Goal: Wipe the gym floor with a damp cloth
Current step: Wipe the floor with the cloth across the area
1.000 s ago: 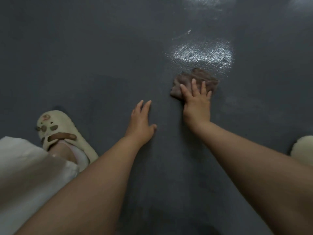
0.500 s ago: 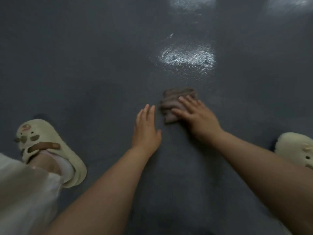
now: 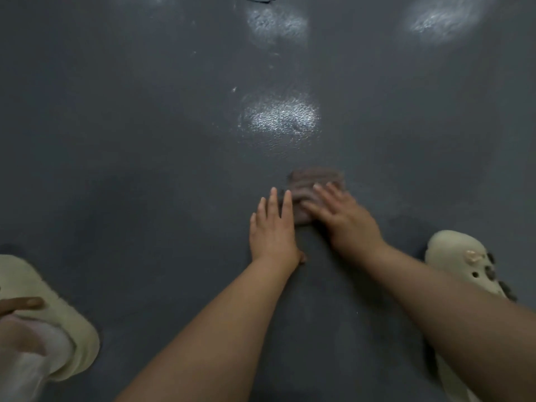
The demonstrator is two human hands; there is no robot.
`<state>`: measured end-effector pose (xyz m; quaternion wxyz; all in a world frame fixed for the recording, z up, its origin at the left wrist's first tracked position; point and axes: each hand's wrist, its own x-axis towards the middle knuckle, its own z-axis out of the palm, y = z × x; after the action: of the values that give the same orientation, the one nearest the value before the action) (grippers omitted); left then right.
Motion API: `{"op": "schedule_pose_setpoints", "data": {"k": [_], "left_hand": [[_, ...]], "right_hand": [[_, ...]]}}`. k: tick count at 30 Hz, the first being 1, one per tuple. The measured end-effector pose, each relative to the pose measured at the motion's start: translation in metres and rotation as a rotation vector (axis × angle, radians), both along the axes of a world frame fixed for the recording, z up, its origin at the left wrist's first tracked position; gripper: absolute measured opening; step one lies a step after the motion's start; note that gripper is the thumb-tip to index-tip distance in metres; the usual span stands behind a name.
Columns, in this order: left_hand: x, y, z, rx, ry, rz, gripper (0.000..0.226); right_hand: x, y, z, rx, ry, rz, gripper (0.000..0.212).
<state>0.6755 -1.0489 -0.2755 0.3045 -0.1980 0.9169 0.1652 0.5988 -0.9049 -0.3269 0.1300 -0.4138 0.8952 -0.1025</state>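
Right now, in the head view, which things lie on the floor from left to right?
Left shoe → left hand → brown cloth → right hand, pressing the cloth → right shoe.

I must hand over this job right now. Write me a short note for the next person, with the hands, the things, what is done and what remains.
Right hand: fingers flat, pressing the brown cloth on the dark floor.
Left hand: flat on the floor just left of the cloth, holding nothing.
Done: cannot tell how much is wiped; shiny patches lie ahead of the cloth.
Left: carry on wiping the floor.
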Motion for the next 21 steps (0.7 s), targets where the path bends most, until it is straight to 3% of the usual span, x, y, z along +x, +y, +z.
{"op": "schedule_pose_setpoints", "data": {"k": [4, 9, 15, 21], "left_hand": [[0.000, 0.006, -0.004, -0.060, -0.068, -0.048, 0.112], [-0.003, 0.006, -0.001, -0.067, -0.082, -0.044, 0.114], [-0.006, 0.009, -0.007, -0.112, -0.077, -0.048, 0.101], [-0.009, 0.012, -0.007, -0.148, -0.102, -0.059, 0.105]], "right_hand": [[-0.064, -0.002, 0.002, 0.063, -0.030, -0.425, 0.049], [-0.014, -0.008, 0.001, -0.065, -0.063, -0.580, 0.045], [0.123, 0.011, -0.003, -0.056, -0.045, -0.556, 0.053], [0.060, 0.026, -0.004, -0.003, -0.047, -0.482, 0.050]]}}
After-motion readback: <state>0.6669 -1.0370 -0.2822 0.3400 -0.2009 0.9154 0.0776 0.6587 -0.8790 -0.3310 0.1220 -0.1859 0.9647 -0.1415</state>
